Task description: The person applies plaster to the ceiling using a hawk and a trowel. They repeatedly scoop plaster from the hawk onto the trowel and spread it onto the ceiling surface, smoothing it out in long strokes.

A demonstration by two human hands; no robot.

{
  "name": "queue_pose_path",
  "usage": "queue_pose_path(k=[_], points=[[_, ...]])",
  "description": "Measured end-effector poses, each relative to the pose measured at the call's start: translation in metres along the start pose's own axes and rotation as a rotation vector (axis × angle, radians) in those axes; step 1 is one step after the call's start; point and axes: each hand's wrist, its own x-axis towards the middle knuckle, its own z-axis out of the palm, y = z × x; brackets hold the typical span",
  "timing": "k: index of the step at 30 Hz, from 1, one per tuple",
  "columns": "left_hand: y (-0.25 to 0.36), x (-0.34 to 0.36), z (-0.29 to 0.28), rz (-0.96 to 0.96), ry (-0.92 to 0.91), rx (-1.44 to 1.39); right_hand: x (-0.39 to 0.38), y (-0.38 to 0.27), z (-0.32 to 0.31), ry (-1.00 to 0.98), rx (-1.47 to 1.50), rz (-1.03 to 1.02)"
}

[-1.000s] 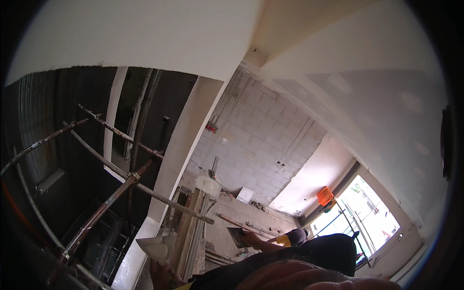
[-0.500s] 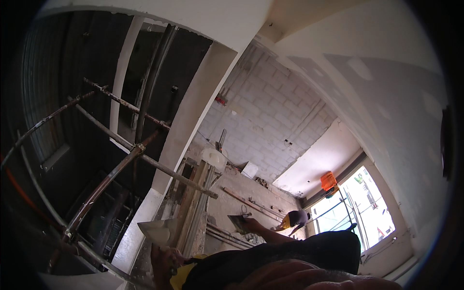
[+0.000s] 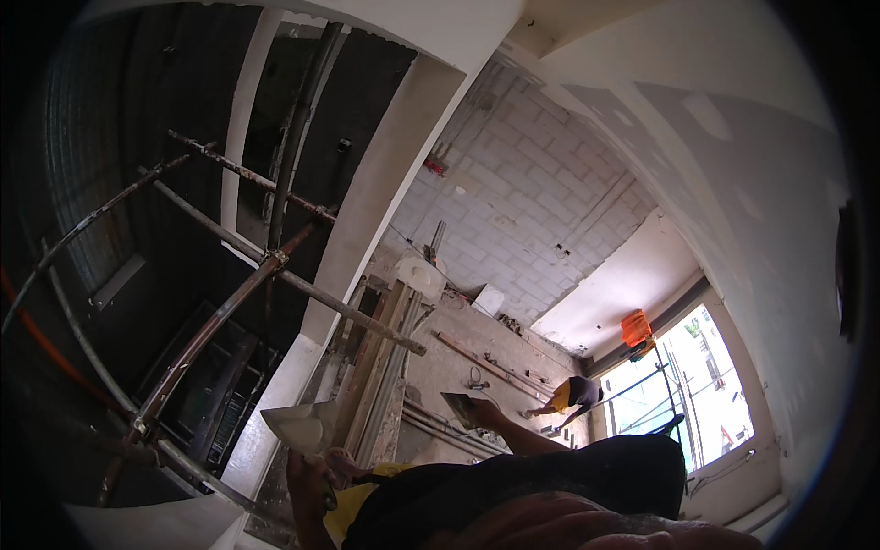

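Observation:
My left hand (image 3: 312, 481) is at the lower left, closed round the handle of a flat trowel (image 3: 301, 425) whose blade carries pale plaster. Further right, my right hand (image 3: 488, 414) grips a second, darker flat blade (image 3: 458, 404), and its bare forearm runs back to my dark sleeve (image 3: 550, 486). Something yellow (image 3: 353, 509) shows beside my left wrist. Both tools are held out over a floor far below, near stacked timber planks (image 3: 380, 367).
Rusty scaffold pipes (image 3: 266, 266) cross the dark left side. A white plastered column (image 3: 376, 211) and a grey block wall (image 3: 522, 211) rise ahead. Another person in a yellow top (image 3: 570, 396) bends near a bright window (image 3: 697, 385) with an orange object (image 3: 635, 328).
The view has swung so the scaffold and floor fill more of it. Both my hands and their blades have come further up into the picture.

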Motion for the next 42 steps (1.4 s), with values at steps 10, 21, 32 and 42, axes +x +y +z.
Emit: queue_pose_path(k=[10,21,32,42], points=[[-0.011,0.004,0.001,-0.003,-0.011,-0.04,0.003,-0.014,0.002,-0.039,-0.132,0.037],[0.008,-0.014,-0.004,0.096,0.078,0.143,0.03,-0.033,0.03,-0.045,-0.116,-0.094],[-0.009,-0.018,0.006,0.059,0.03,0.03,0.04,-0.049,0.042,-0.102,0.147,-0.029],[-0.023,-0.023,0.011,-0.007,0.082,0.048,0.062,-0.058,0.055,-0.184,0.036,-0.143]])
